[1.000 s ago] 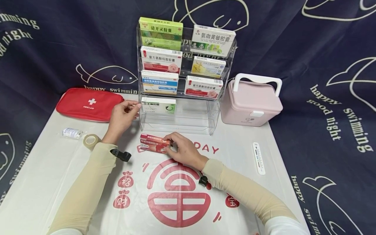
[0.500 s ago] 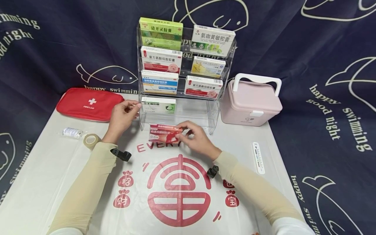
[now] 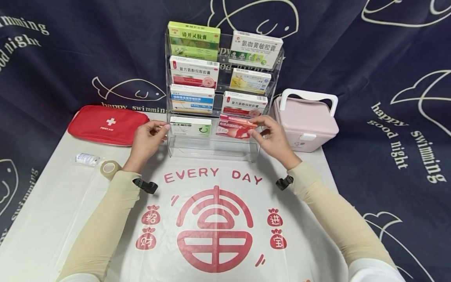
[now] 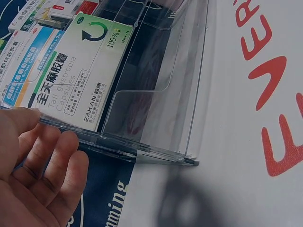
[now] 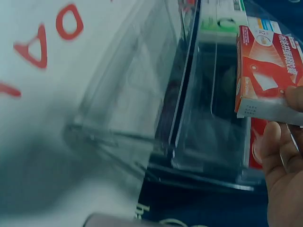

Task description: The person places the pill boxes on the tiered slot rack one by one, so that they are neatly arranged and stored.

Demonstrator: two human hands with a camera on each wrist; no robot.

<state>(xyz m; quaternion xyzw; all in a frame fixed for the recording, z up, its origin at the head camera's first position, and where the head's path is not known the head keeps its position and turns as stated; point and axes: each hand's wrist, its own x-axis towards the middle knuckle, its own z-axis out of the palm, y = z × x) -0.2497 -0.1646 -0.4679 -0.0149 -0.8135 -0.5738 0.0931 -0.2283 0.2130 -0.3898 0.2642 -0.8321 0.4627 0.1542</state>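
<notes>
A clear tiered display rack (image 3: 215,150) holds several medicine boxes. At its left edge my left hand (image 3: 147,141) grips the rack's side panel; in the left wrist view the thumb lies by the white and green capsule box (image 4: 78,71), other fingers curled below. My right hand (image 3: 276,139) pinches the right end of a red medicine box (image 3: 234,126). That box is held in front of the rack's right half, just below a white and red box (image 3: 244,105). In the right wrist view the red box (image 5: 270,71) is tilted; whether it touches the rack I cannot tell.
A red first aid pouch (image 3: 105,125) lies left of the rack, with a tape roll (image 3: 109,169) and a small wrapped bottle (image 3: 86,159) in front. Close on the right stands a pink lidded box (image 3: 304,125) with a white handle.
My right hand has lifted the red medicine box off the table and carried it right and back to the rack. My left hand has stayed at the rack's left edge.
</notes>
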